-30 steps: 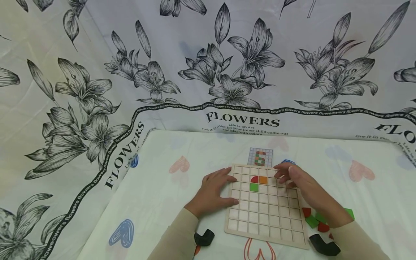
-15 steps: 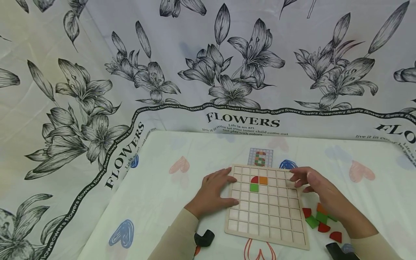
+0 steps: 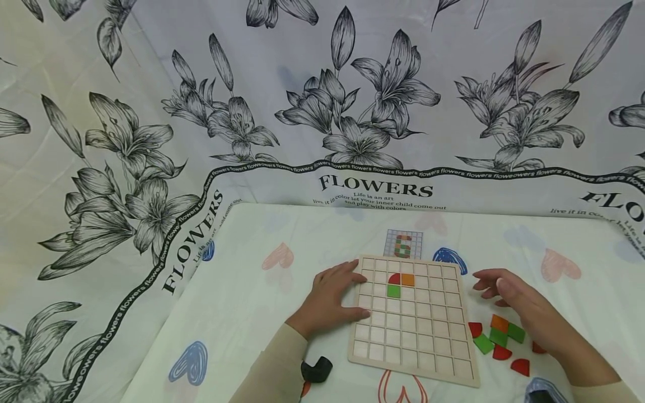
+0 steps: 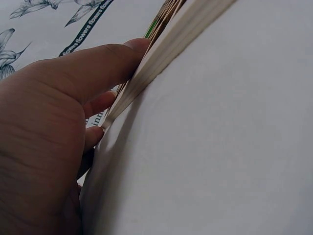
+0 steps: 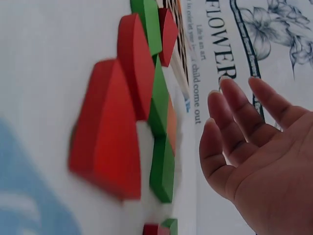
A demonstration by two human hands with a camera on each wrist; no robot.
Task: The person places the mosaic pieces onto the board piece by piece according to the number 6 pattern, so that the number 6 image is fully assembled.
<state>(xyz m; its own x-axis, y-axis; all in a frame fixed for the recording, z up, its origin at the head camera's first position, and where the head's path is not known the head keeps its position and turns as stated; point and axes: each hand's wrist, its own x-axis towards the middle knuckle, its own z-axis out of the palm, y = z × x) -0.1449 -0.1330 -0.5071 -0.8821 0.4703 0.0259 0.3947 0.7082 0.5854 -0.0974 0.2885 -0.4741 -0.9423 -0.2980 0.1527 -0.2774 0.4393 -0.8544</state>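
Observation:
A pale wooden grid board (image 3: 413,324) lies on the table. In its upper left part sit a red quarter-round block (image 3: 395,278), an orange square block (image 3: 407,280) and a green square block (image 3: 394,291). My left hand (image 3: 330,296) rests at the board's left edge, thumb and fingertips touching the rim, as the left wrist view also shows on the board's edge (image 4: 146,68). Off the board's right side, my right hand (image 3: 524,296) hovers with loosely bent fingers, holding nothing. Below it lie loose red, green and orange blocks (image 3: 499,337), seen close in the right wrist view.
Behind the board lies a small card (image 3: 403,244) with a coloured pattern on a grid. A black curved object (image 3: 317,369) is by the left sleeve. The white tablecloth (image 3: 242,313) has printed hearts, and a flower-print cloth (image 3: 302,101) hangs behind.
My right hand has moved right, from over the board's upper right corner to beyond its edge, uncovering more loose blocks. The left hand and the placed blocks have stayed put.

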